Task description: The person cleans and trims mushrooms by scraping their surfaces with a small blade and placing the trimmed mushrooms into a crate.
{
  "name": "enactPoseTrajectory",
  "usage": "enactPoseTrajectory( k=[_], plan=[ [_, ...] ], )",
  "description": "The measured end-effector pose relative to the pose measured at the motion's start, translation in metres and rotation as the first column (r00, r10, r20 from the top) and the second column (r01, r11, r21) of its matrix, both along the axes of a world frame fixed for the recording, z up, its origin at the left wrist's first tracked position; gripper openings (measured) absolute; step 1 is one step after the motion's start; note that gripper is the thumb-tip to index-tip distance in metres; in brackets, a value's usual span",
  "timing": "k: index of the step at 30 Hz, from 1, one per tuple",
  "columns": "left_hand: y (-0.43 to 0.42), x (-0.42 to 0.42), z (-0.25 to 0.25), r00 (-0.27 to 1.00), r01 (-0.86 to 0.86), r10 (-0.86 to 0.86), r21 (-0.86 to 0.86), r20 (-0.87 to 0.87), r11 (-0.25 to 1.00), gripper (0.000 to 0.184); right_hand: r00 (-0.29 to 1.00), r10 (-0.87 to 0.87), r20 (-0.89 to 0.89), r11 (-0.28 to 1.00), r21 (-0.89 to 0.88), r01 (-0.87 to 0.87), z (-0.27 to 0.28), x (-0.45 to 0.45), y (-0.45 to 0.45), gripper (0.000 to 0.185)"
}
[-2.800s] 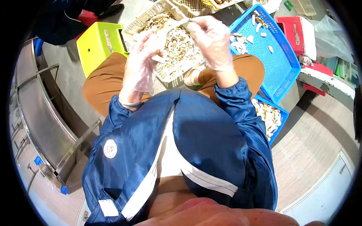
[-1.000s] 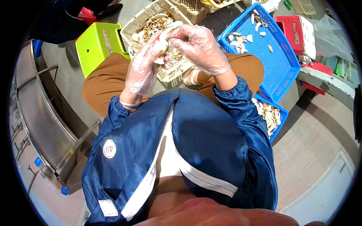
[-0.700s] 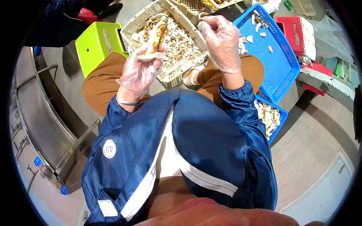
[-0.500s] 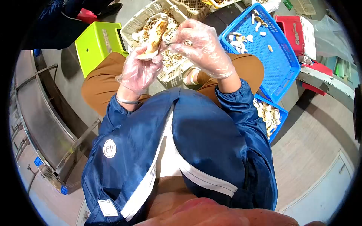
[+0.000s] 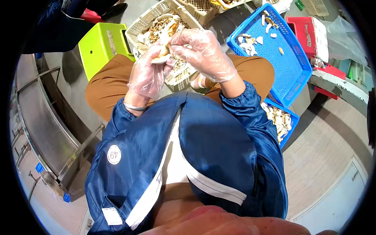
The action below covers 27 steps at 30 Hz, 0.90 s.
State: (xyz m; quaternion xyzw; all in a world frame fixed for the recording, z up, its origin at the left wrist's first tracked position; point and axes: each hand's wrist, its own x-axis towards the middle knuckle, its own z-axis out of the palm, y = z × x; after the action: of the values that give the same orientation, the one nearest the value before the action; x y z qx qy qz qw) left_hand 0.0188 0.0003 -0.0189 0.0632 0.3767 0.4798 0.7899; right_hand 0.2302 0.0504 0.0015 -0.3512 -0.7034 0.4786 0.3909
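Observation:
My left hand (image 5: pixel 147 76), in a clear plastic glove, is closed around the pale base of a mushroom (image 5: pixel 164 49). The mushroom points up and away, its upper part brown-orange. My right hand (image 5: pixel 205 55), gloved too, has its fingers bent and pressed together against the mushroom's right side. The thin dark blade-like tool in its fingers half a second ago is mostly hidden now. Below both hands stands a cream crate (image 5: pixel 135 33) holding mushroom pieces and brown trimmings (image 5: pixel 156 29).
A blue basket (image 5: pixel 288 66) with several mushroom pieces lies at right, above another blue basket (image 5: pixel 291 127) full of pieces. A green stool (image 5: pixel 98 47) is at left, a red stool (image 5: pixel 303 37) at right. Another person's dark sleeve (image 5: pixel 47 33) shows top left.
My right hand has moved down and left onto the mushroom, covering part of it and the tool. My left hand has shifted slightly right, still gripping the mushroom.

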Motion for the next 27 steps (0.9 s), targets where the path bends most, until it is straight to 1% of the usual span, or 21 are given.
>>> enactPoseTrajectory(
  k=[3,4,7,8,11,12,15,16,19,20,21,23,24,25,27],
  plan=[
    [-0.001,0.003,0.005,0.996,-0.003,0.008,0.053,-0.088,0.999,0.047,0.998,-0.053,0.040,0.996,-0.063,0.056,0.004,0.000,-0.002,0.014],
    [-0.001,0.004,0.008,0.997,0.004,0.001,0.066,-0.074,0.998,0.050,0.999,-0.039,-0.009,0.998,-0.053,0.039,-0.003,0.000,0.000,0.014],
    [-0.002,0.002,0.007,0.994,0.028,-0.013,0.139,-0.106,0.990,0.050,0.991,0.067,-0.115,0.998,0.019,-0.065,-0.004,0.000,0.004,0.014],
    [0.000,0.008,0.017,0.989,0.009,0.009,0.117,-0.146,0.993,0.050,0.993,0.069,-0.095,0.998,-0.009,-0.070,0.000,0.001,0.002,0.014],
    [-0.002,0.005,0.011,0.984,0.047,-0.024,0.132,-0.175,0.990,0.050,0.994,0.020,-0.108,0.986,-0.161,-0.038,0.000,0.002,-0.001,0.013],
    [-0.002,0.005,0.007,0.986,0.038,-0.015,0.134,-0.166,0.990,0.051,0.996,0.012,-0.086,0.991,-0.129,-0.023,-0.001,0.002,0.000,0.013],
    [-0.001,0.005,0.008,0.996,0.020,-0.017,0.031,-0.089,0.999,0.051,0.996,-0.063,0.061,0.998,-0.011,0.064,-0.003,0.003,0.001,0.013],
    [-0.001,0.002,0.005,0.997,0.058,-0.055,0.066,-0.050,0.996,0.049,0.993,-0.098,0.062,0.995,0.022,0.097,-0.004,0.003,0.002,0.013],
    [-0.001,0.003,0.009,0.999,0.042,-0.041,0.075,-0.014,0.996,0.048,0.977,-0.203,0.060,0.973,0.121,0.195,-0.006,0.006,0.004,0.014],
    [0.002,0.005,0.014,1.000,0.014,-0.014,0.022,0.012,1.000,0.049,0.955,-0.288,0.077,0.956,0.085,0.281,0.001,0.011,0.003,0.015],
    [0.002,0.003,0.012,0.998,0.013,-0.014,0.025,0.057,1.000,0.049,0.917,-0.391,0.075,0.909,0.188,0.372,-0.004,0.016,0.010,0.012],
    [0.005,-0.002,0.008,0.988,0.018,-0.023,0.030,0.150,0.999,0.050,0.857,-0.507,0.095,0.848,0.230,0.477,0.002,0.033,0.017,0.011],
    [0.004,-0.003,0.010,0.982,0.002,-0.001,-0.003,0.189,1.000,0.051,0.836,-0.547,0.054,0.826,0.197,0.528,-0.008,0.042,0.022,0.011],
    [0.004,-0.003,0.008,0.980,0.010,-0.008,-0.006,0.201,1.000,0.050,0.803,-0.596,-0.002,0.782,0.228,0.581,-0.018,0.049,0.028,0.012],
    [0.004,-0.006,0.006,0.975,0.022,-0.018,-0.014,0.220,1.000,0.049,0.856,-0.518,-0.006,0.848,0.129,0.514,-0.010,0.053,0.027,0.013]
  ],
)
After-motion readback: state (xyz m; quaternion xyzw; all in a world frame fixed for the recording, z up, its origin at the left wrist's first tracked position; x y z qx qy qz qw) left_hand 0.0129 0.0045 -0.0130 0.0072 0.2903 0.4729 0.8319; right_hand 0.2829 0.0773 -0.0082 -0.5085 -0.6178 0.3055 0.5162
